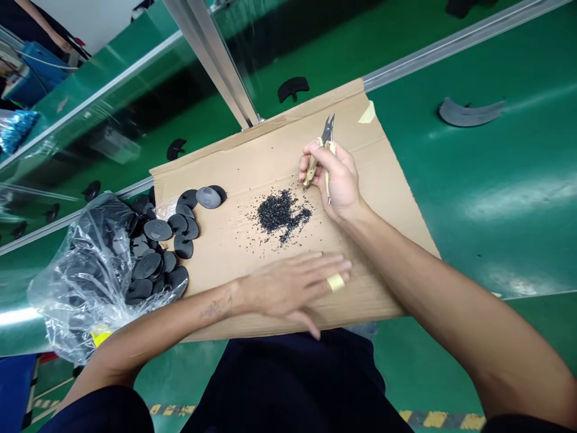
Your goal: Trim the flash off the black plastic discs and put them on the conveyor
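My right hand [336, 177] is closed round a pair of cutting pliers [321, 150] with pale yellow handles, their jaws pointing away from me and slightly parted. My left hand [293, 285] is stretched flat, palm down, low over the near part of the cardboard sheet [225, 240], a little blurred. Yellow tape wraps one of its fingers. Between the two hands and just beyond the left lies a heap of tiny black plastic scraps [277, 211]. Black oval plastic pieces [157, 230] are piled at the cardboard's left side.
A clear plastic bag [90, 270] with more black pieces lies at the left edge. A metal post [216, 60] rises behind the cardboard. On the green surface, a curved black part [471, 113] lies at right. Another person's arm [45, 27] shows at far left.
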Demonstrator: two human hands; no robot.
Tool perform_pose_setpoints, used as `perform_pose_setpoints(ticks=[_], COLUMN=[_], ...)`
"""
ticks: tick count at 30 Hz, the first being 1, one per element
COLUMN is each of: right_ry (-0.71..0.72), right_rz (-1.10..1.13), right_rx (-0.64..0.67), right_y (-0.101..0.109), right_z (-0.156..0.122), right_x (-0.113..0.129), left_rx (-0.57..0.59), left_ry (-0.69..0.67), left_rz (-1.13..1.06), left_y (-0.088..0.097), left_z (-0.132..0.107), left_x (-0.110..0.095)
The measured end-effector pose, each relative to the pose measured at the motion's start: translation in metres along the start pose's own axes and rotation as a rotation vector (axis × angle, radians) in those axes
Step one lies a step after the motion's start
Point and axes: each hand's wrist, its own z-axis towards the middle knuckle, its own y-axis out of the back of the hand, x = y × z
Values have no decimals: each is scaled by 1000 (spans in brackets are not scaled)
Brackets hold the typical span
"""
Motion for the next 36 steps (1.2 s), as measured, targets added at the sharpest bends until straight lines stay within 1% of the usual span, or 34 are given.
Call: perform_pose_setpoints(ticks=[2,4,6,9,11,14,15,16,19,21,25,27,30,31,32,35,36], right_ry=[4,7,9,9,14,26,26,23,22,27,33,33,32,32,32,31,32], right_rz=[10,7,-2,-21,-23,-20,-23,-29,-40,-29,-25,-41,-39,-32,-25,-20,-21], right_rx=[5,12,13,12,14,20,20,20,16,16,27,26,24,24,25,28,30], right_y=[0,1,1,2,2,2,2,2,2,2,3,3,4,4,4,4,4], right_z=[0,1,2,2,2,2,2,2,2,1,1,2,2,2,2,2,2], right_x=[0,-1,-2,-2,-1,0,0,0,0,0,0,-1,-1,-1,-1,0,0], left_rx=[17,8,-15,-23,-4,42,49,48,25,18,17,11,-14,-23,-26,-5,6], left_ry=[-96,-135,-101,-13,-18,-114,-124,-109,20,41,-68,-32,84,90,69,-52,-62], left_rz=[-18,-26,-17,11,12,-20,-25,-23,8,9,-6,14,39,36,25,-16,-22], left_y=[-2,-4,-3,3,5,5,4,4,8,10,8,5,5,5,6,5,4], left_z=[-2,-2,0,4,5,5,6,6,8,9,13,15,17,17,18,17,17], left_x=[-9,-10,1,19,20,13,12,13,23,26,17,17,18,17,14,6,5])
